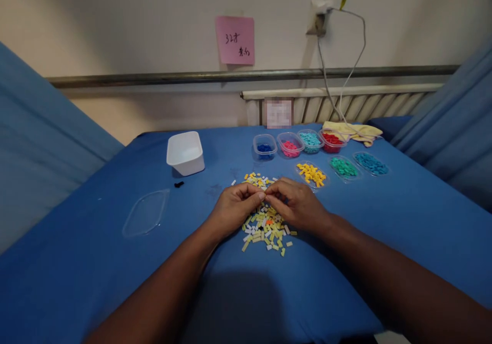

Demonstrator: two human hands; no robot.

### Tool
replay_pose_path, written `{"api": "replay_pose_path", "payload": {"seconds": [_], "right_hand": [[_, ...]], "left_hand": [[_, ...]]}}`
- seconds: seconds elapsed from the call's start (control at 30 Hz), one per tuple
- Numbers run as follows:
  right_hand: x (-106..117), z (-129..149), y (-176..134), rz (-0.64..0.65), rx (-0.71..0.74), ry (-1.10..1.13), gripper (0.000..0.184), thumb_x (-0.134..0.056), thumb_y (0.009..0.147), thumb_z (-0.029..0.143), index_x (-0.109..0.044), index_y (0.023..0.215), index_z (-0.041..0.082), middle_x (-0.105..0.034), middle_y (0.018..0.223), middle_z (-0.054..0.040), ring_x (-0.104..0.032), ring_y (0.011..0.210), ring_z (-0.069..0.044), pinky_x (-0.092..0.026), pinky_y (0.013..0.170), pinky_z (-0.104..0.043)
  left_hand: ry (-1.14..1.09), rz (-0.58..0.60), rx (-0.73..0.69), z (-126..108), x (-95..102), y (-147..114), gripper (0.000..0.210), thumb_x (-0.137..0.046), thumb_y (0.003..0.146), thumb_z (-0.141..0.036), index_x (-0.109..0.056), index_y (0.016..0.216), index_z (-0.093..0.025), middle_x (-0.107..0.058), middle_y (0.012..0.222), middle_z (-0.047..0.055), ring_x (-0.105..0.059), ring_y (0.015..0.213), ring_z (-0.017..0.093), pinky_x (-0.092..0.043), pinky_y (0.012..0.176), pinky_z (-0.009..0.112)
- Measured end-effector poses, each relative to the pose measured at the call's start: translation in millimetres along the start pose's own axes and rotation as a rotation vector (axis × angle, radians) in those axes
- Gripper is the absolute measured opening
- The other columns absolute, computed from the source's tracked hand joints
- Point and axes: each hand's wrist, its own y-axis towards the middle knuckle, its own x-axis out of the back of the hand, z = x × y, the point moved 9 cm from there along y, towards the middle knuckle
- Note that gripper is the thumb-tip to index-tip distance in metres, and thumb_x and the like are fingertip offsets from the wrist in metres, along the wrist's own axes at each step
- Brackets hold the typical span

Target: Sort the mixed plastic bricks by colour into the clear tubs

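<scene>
The left hand (235, 208) and the right hand (302, 203) are positioned together, fingertips meeting above the middle of the brick pile. On each hand, thumb and forefinger are drawn in to a pinch. Whether a brick is clamped between them cannot be told; the contact point is too small and partly covered.

The pile of small building bricks (265, 235) lies loose on the blue-covered counter (96, 272), beneath and around the hands. Its bricks are mainly pale yellow and white; one orange brick (269, 222) lies in the near portion.

Sorted pieces are located beyond the right hand, in two rows. Rear row, left to right: four clear containers with dark blue pieces (265, 148), pink pieces (290, 149), light blue pieces (310, 139) and red pieces (332, 139). Front row, shallow clear trays: yellow pieces (312, 175), green pieces (344, 167) and teal pieces (371, 163). A yellow cloth (355, 130) lies behind the red pieces.

Left of the pile: a white tub (189, 167), upright; a black piece (179, 184) near its base; a clear lid (146, 214), flat.
</scene>
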Motion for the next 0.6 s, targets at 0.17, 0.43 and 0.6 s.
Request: {"api": "replay_pose_path", "payload": {"seconds": [0.17,0.43,0.6], "right_hand": [[16.5,-16.9,0.0,0.135,-0.002,-0.225,0.014,-0.064,0.106,0.029,-0.075,0.102,0.022,-0.077,0.094,-0.0052,-0.069,0.085,-0.020,-0.048,0.076,-0.032],[90.9,-108.8,-20.4,0.324,-0.472,-0.753,0.027,-0.057,0.102,0.033,-0.082,0.106,0.023,-0.082,0.105,-0.0094,-0.072,0.087,-0.025,-0.035,0.065,-0.033],[84.6,-115.8,-23.3,0.348,-0.454,-0.766,0.032,-0.056,0.103,0.031,-0.083,0.117,0.023,-0.081,0.115,-0.0116,-0.073,0.094,-0.027,-0.040,0.070,-0.034]], "left_hand": [[0.162,-0.062,-0.072,-13.5,3.3,-4.0,0.029,-0.078,0.090,-0.046,-0.079,0.091,-0.016,-0.073,0.082,0.003,-0.059,0.074,0.015,-0.046,0.071,0.028],[0.381,-0.437,-0.245,-23.4,59.7,-2.2,0.026,-0.073,0.098,-0.045,-0.082,0.103,-0.021,-0.078,0.091,0.003,-0.069,0.081,0.018,-0.054,0.077,0.031],[0.748,-0.312,-0.504,-37.0,39.5,-2.3,0.023,-0.062,0.105,-0.030,-0.081,0.115,-0.020,-0.080,0.109,0.007,-0.073,0.103,0.023,-0.056,0.096,0.039]]}}
